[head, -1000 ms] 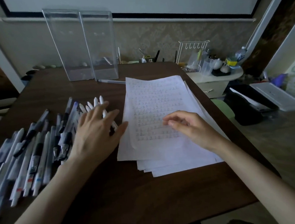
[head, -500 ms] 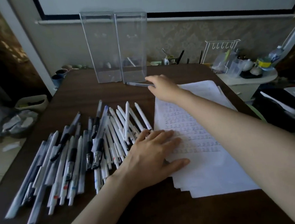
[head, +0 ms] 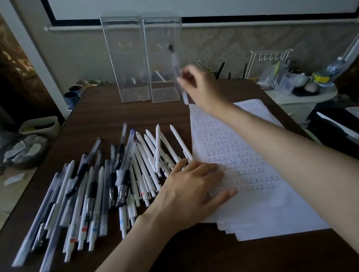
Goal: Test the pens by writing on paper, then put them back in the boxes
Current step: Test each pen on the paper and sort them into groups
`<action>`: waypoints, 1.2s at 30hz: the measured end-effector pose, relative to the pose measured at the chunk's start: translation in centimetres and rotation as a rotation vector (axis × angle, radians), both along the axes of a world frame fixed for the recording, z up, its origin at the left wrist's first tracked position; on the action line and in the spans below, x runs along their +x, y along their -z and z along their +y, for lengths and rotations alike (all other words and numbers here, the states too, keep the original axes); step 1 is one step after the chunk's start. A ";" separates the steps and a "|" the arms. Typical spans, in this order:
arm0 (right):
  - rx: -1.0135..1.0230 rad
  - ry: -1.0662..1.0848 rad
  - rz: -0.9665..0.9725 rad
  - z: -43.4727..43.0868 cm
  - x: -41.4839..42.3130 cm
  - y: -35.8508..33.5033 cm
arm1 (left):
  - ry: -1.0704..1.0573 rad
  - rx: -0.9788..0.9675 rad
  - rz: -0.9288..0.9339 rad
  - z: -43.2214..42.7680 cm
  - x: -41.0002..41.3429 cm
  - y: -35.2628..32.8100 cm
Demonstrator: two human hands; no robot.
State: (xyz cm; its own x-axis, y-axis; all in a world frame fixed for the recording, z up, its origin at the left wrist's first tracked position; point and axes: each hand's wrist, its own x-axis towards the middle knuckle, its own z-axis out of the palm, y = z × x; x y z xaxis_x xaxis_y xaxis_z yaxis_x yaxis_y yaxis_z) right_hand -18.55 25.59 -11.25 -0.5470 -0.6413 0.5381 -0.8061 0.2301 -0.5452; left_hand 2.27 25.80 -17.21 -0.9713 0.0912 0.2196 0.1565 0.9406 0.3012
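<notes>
Right hand pinches a clear plastic pen upright by the tall clear boxes, dark desk's far edge — flat left hand pins white paper.

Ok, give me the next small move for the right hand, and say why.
Probably bring the clear pen that the right hand pinches down to the paper and write a test mark: the pen is held in the air, and the left hand lies flat on the sheets, steadying them. Whether this pen was already tested cannot be told.
</notes>
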 end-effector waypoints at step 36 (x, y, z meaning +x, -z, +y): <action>-0.108 -0.265 -0.785 20.4 10.1 4.5 | 0.046 0.245 0.237 2.2 0.1 0.3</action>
State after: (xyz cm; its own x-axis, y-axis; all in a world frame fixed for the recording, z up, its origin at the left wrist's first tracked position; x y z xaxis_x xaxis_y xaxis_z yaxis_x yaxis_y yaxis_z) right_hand -8.49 45.99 -15.79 -0.6271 -0.7682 0.1291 -0.2025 0.0008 -0.9793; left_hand 2.35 28.01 -17.51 -0.8866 0.0506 0.4598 0.2901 0.8350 0.4676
